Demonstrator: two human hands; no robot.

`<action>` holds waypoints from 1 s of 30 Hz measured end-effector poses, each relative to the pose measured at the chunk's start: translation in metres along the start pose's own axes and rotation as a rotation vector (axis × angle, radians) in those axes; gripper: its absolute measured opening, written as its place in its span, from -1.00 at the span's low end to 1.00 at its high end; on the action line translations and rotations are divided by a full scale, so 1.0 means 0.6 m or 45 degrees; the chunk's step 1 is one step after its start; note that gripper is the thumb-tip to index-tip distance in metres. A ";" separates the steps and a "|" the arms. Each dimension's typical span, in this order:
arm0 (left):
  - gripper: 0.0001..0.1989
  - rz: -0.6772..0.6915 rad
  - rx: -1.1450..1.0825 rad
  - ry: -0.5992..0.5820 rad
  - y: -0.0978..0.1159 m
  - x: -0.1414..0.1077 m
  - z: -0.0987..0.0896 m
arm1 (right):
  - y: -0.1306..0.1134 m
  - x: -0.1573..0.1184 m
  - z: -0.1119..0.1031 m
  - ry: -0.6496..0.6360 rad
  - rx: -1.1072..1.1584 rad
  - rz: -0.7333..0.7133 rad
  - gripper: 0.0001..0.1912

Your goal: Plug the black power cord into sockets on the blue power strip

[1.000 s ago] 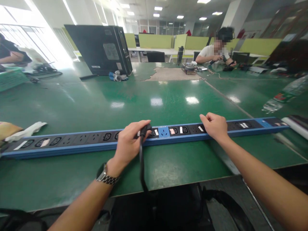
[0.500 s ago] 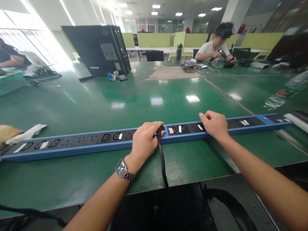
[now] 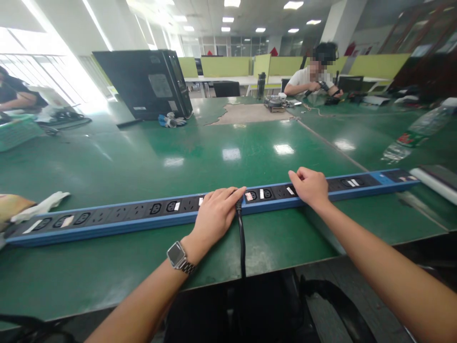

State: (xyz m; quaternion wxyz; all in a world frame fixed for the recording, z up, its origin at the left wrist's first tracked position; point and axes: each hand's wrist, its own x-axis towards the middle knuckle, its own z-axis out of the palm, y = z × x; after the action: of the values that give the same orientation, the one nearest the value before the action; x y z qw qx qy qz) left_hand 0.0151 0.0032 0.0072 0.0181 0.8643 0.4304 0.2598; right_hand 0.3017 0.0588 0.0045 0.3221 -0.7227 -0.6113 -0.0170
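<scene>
Head view, left hand [image 3: 217,209] over plug [image 3: 239,205], grip unclear, right hand [image 3: 310,186] curled on power strip [image 3: 123,214], table edge [image 3: 214,281] nearby

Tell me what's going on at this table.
A person has both hands at a long blue-and-black power strip lying on the green table. The left hand covers most of a black plug, whose power cord runs down past the table's near edge; whether the plug is fully seated can't be seen. The right hand, fingers curled, rests on the strip further right.
</scene>
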 end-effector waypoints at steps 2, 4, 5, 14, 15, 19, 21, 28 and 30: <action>-0.60 -0.045 -0.142 0.126 -0.003 0.005 -0.001 | 0.001 0.000 0.002 -0.013 -0.009 0.017 -0.58; -0.64 -0.165 -0.329 0.437 -0.002 0.016 -0.013 | 0.001 0.003 0.001 -0.025 0.010 0.032 -0.58; -0.65 -0.234 -0.403 0.611 0.001 0.024 -0.023 | 0.000 0.006 -0.001 -0.051 0.071 0.052 -0.58; -0.29 -0.093 -0.434 0.356 0.097 0.121 -0.025 | -0.104 0.003 -0.122 -0.807 0.636 -0.030 -0.44; -0.27 -0.072 -0.392 0.282 0.104 0.127 -0.014 | -0.113 -0.001 -0.132 -0.845 0.516 -0.124 -0.50; -0.24 -0.099 -0.189 0.108 0.096 0.119 0.016 | -0.105 -0.001 -0.130 -0.686 -0.040 -0.345 -0.75; -0.30 -0.151 -0.037 0.073 0.075 0.096 0.020 | -0.088 0.007 -0.115 -0.669 -0.135 -0.364 -0.77; -0.46 -0.159 0.214 0.002 0.033 0.035 0.031 | -0.081 0.022 -0.080 -0.691 -0.352 -0.424 -0.73; -0.48 -0.138 0.238 0.022 0.035 0.034 0.035 | -0.085 0.016 -0.070 -0.679 -0.427 -0.447 -0.72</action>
State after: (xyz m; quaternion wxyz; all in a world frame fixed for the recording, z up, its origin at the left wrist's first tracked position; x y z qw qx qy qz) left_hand 0.0504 0.0093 0.0032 -0.0523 0.8353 0.4991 0.2245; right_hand 0.2743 0.0491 0.0645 0.0206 -0.6286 -0.7773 0.0171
